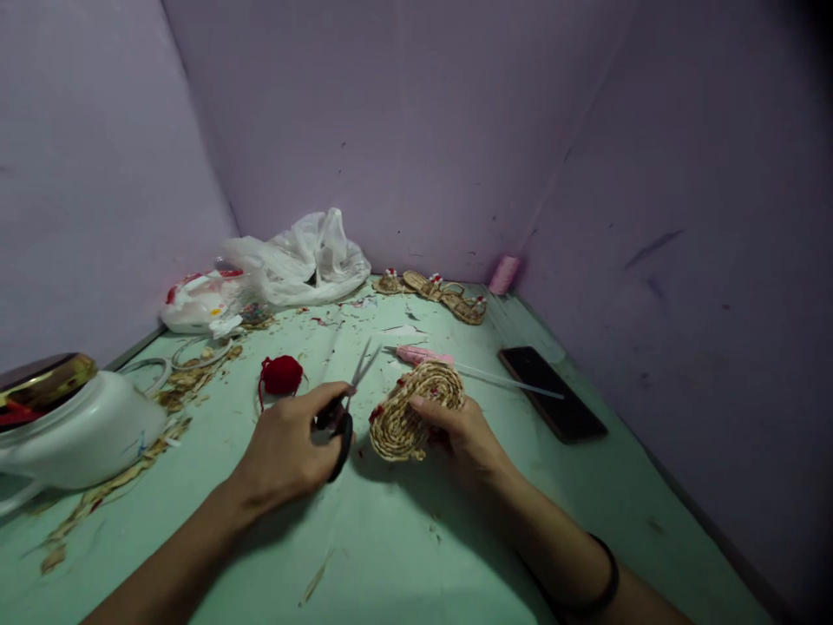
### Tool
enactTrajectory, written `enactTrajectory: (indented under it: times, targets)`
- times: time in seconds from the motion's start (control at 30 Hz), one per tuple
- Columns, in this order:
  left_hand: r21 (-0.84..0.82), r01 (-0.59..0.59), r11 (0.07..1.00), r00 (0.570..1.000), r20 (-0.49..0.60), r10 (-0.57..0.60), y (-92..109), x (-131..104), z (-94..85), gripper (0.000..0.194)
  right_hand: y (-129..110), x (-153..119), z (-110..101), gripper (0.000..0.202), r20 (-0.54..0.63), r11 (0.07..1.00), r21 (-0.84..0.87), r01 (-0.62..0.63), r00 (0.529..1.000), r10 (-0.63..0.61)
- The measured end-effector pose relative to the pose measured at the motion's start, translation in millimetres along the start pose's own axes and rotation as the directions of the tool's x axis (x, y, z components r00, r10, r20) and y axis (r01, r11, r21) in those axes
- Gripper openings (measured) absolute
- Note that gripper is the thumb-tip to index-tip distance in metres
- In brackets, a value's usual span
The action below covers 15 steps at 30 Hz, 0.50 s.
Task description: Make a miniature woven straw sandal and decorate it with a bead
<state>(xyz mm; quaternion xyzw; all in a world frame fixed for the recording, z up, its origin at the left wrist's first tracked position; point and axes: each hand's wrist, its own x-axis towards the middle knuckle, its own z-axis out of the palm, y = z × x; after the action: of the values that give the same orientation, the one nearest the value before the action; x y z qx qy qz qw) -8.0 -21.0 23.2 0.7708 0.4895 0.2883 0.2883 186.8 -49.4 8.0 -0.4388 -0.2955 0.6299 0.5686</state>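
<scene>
My left hand grips a pair of black-handled scissors whose blades stand slightly apart, pointing up and away. In my right hand is an oval sole of coiled, braided straw, pinched with the thumb on top; bits of red show at its edge. The scissors' blades are just left of the straw sole, not touching it. A ball of red yarn lies beyond my left hand. Behind the straw sole rests a pink glue gun with a clear glue stick sticking out.
A dark phone lies at the right. Small straw sandals, a pink spool and a white plastic bag line the back wall. A white pot, cable and straw scraps occupy the left of the green table.
</scene>
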Motion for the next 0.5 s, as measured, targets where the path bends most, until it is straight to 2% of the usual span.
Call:
enactTrajectory:
  times: [0.07, 0.1, 0.23, 0.33, 0.5]
  targets:
    - [0.226, -0.133, 0.965, 0.991, 0.039, 0.127, 2.2, -4.7, 2.4, 0.038, 2.7, 1.0, -0.3, 0.035, -0.051, 0.999, -0.01, 0.045, 0.998, -0.045]
    - [0.289, -0.175, 0.941, 0.985, 0.066, 0.163, 2.9, -6.6, 3.4, 0.041, 3.7, 1.7, -0.5, 0.035, -0.075, 0.998, -0.009, 0.064, 0.995, -0.065]
    - [0.372, -0.244, 0.896, 0.968, 0.147, 0.202, 3.7, -9.6, 5.2, 0.049, 5.6, 2.7, -1.3, 0.032, -0.106, 0.999, -0.016, 0.051, 0.993, -0.052]
    - [0.382, -0.288, 0.878, 0.951, 0.219, 0.217, 3.6, -8.2, 4.3, 0.051, 4.9, 0.9, -1.3, 0.029, -0.049, 0.999, -0.046, 0.02, 0.999, -0.023]
    - [0.398, -0.357, 0.845, 0.917, 0.32, 0.237, 1.3, -5.5, 1.1, 0.057, 2.3, -1.6, -0.7, 0.028, 0.114, 1.0, -0.027, -0.016, 0.993, 0.019]
